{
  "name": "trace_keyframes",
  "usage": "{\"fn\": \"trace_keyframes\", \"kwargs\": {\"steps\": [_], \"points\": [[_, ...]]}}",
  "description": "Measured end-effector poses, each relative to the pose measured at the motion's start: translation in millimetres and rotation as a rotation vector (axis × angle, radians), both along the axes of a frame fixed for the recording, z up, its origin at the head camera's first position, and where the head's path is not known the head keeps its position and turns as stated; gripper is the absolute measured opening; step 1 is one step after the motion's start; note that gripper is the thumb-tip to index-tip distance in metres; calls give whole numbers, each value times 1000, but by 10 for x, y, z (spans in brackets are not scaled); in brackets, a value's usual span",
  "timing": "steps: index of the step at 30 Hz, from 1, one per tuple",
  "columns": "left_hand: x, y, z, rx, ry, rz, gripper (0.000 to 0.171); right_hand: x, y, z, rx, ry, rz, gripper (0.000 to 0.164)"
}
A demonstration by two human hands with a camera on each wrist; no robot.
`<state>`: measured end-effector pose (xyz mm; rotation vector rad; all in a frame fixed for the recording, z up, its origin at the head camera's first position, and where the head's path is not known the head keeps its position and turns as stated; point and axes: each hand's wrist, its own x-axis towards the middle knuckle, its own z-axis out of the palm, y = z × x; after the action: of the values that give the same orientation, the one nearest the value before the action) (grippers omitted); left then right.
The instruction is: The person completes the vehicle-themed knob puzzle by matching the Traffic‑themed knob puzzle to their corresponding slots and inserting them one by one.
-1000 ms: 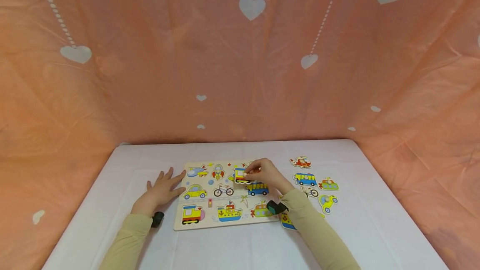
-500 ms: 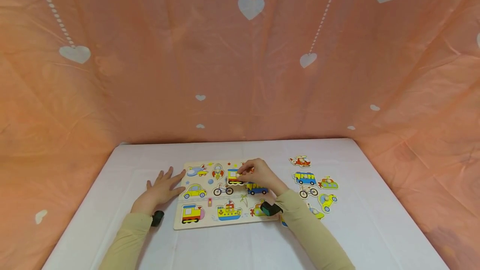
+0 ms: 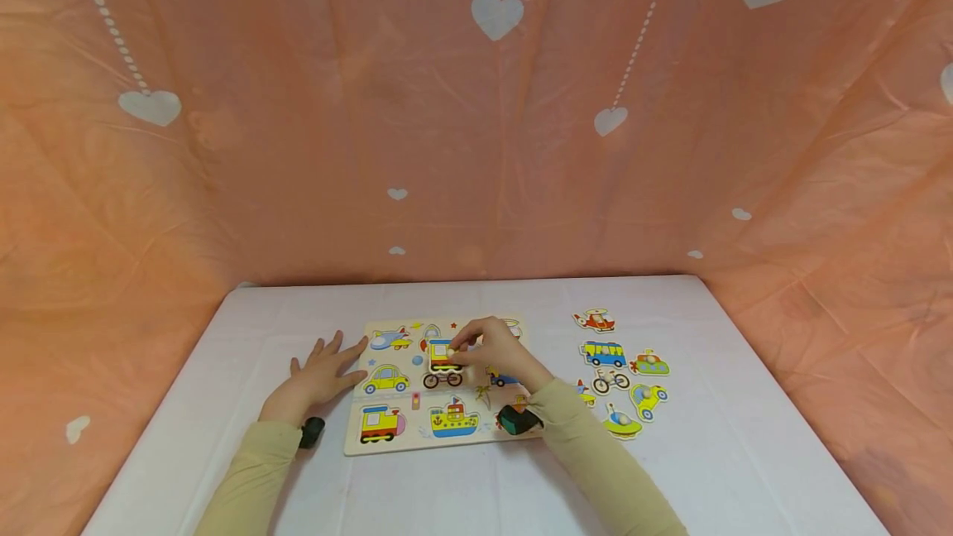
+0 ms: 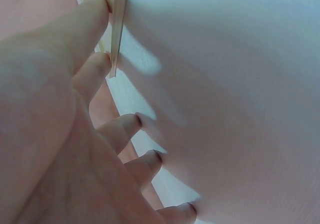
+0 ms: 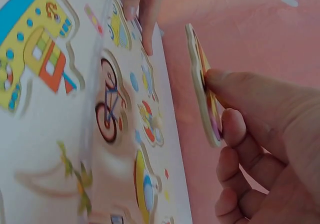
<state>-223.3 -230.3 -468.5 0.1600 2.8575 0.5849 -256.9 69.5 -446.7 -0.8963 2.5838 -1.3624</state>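
Note:
My right hand (image 3: 491, 347) pinches a train puzzle piece (image 3: 441, 354) and holds it above the puzzle board (image 3: 402, 447), near the printed bicycle. In the right wrist view the train piece (image 5: 202, 87) is edge-on and clear of the board, between thumb and fingers. The left hand (image 3: 316, 377) lies with fingers spread at the board's left edge. In the left wrist view, the thumb and one finger of the left hand (image 4: 85, 89) touch the board's edge (image 4: 119, 29), while the other fingertips rest on the white table. A train-shaped place (image 3: 381, 424) shows at the board's lower left.
Loose pieces lie right of the board: a helicopter (image 3: 596, 321), a bus (image 3: 605, 354), a bicycle (image 3: 610, 381), a submarine (image 3: 650, 363), a car (image 3: 648, 400) and a spaceship-like piece (image 3: 621, 423). A plane piece (image 3: 584, 392) is partly hidden by the sleeve. Behind the table hangs a pink curtain (image 3: 476, 147).
My right hand has moved left across the board with the train piece, from near the bus picture to over the bicycle picture. The left hand has stayed put.

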Motion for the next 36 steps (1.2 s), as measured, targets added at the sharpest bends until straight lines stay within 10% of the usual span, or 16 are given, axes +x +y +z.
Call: {"fn": "trace_keyframes", "kwargs": {"steps": [20,36], "points": [[-11,4,-7,-29,-17,3,71,264,-503,-203,1,-155,58,9],[-26,-13,-30,-4,-28,1,72,434,-739,-307,94,-96,110,8]]}}
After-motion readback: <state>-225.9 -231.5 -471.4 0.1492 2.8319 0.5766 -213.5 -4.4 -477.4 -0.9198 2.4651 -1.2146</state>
